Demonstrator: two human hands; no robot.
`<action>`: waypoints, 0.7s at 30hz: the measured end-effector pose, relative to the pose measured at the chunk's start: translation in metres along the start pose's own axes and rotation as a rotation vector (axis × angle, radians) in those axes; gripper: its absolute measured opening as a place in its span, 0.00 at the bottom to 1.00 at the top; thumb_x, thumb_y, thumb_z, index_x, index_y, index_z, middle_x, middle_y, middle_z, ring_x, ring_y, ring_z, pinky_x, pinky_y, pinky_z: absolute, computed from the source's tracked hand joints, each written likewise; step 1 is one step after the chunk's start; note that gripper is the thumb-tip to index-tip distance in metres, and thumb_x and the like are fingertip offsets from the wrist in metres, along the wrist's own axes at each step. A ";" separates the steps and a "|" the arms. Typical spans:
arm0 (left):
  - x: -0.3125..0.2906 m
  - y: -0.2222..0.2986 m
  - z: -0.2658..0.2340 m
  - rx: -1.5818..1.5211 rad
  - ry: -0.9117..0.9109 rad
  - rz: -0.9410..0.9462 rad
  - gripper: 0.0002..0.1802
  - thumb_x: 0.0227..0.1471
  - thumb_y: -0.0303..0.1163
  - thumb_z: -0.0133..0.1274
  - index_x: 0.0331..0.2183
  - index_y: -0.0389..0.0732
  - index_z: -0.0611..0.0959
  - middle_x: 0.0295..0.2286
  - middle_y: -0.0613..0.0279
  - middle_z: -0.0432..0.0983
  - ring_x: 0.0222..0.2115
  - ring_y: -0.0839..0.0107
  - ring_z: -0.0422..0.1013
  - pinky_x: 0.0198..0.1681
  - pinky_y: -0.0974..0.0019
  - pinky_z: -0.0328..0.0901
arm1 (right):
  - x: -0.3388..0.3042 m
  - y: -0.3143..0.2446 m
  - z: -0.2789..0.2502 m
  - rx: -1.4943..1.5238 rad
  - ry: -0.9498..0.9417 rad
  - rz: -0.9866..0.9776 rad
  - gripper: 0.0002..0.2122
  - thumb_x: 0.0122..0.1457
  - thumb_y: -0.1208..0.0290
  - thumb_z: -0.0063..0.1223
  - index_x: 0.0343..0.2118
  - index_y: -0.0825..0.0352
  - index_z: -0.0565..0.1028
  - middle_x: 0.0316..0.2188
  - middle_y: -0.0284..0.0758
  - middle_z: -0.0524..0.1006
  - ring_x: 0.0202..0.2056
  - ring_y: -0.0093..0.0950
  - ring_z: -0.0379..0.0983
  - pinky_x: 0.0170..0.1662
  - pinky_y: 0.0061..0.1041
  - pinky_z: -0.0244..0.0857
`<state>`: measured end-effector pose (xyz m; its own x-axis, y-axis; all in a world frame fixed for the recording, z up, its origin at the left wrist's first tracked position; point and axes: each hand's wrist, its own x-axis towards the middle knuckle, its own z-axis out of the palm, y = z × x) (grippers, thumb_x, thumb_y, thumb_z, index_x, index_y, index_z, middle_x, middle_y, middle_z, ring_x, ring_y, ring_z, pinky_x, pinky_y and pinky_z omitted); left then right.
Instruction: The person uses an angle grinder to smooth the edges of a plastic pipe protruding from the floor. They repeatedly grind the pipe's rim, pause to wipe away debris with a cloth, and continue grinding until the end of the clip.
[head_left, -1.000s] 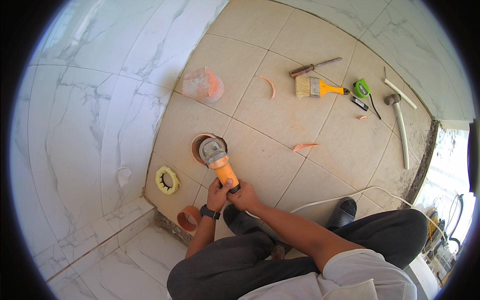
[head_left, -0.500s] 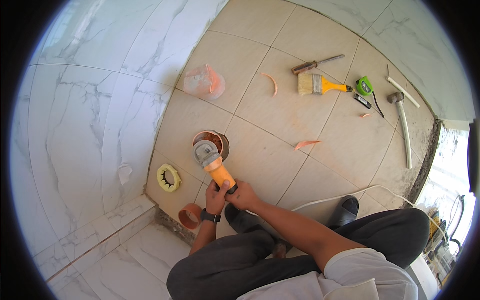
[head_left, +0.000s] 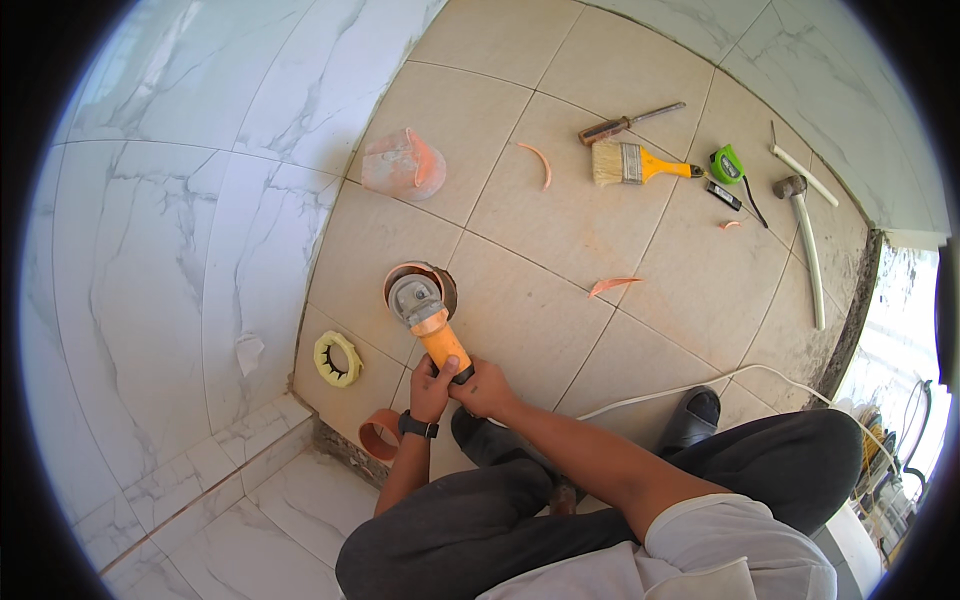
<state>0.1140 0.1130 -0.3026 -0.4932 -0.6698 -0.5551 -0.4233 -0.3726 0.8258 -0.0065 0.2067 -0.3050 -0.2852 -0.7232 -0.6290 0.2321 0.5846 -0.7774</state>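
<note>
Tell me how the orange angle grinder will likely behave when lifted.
The grinder is probably front-heavy: its bulky grey head sits beyond the left hand and right hand gripping its rear. It looks rigid, its casing unbent. The white cord may tug if connected; any join is hidden.

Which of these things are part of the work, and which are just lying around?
In use:
orange angle grinder, held by left hand and right hand
floor pipe at its head
white cord, probably the grinder's

Seemingly just lying about:
paintbrush
screwdriver
tape measure
hammer
yellow ring
loose orange pipe ring
</note>
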 end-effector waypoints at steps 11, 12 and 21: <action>0.002 0.000 -0.003 0.026 -0.022 -0.017 0.24 0.64 0.44 0.59 0.48 0.31 0.80 0.40 0.59 0.81 0.40 0.74 0.76 0.46 0.68 0.70 | 0.001 0.007 0.007 0.015 0.054 -0.010 0.25 0.49 0.57 0.67 0.40 0.75 0.77 0.33 0.56 0.81 0.39 0.54 0.80 0.42 0.44 0.74; 0.003 0.000 -0.003 0.030 -0.025 -0.011 0.24 0.64 0.44 0.59 0.48 0.31 0.80 0.40 0.59 0.81 0.40 0.73 0.76 0.47 0.68 0.70 | 0.001 0.007 0.008 0.019 0.061 -0.008 0.25 0.49 0.57 0.68 0.40 0.76 0.77 0.32 0.57 0.81 0.39 0.54 0.80 0.42 0.44 0.74; 0.002 0.001 -0.001 -0.029 -0.031 -0.051 0.23 0.64 0.42 0.58 0.48 0.31 0.79 0.41 0.60 0.81 0.41 0.74 0.75 0.48 0.68 0.69 | 0.003 0.013 0.013 -0.016 0.094 -0.017 0.25 0.48 0.56 0.68 0.39 0.75 0.76 0.32 0.57 0.81 0.40 0.55 0.80 0.43 0.45 0.74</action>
<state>0.1135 0.1106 -0.3032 -0.4951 -0.6292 -0.5992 -0.4264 -0.4249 0.7985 0.0073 0.2075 -0.3168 -0.3753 -0.6954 -0.6128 0.2122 0.5791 -0.7871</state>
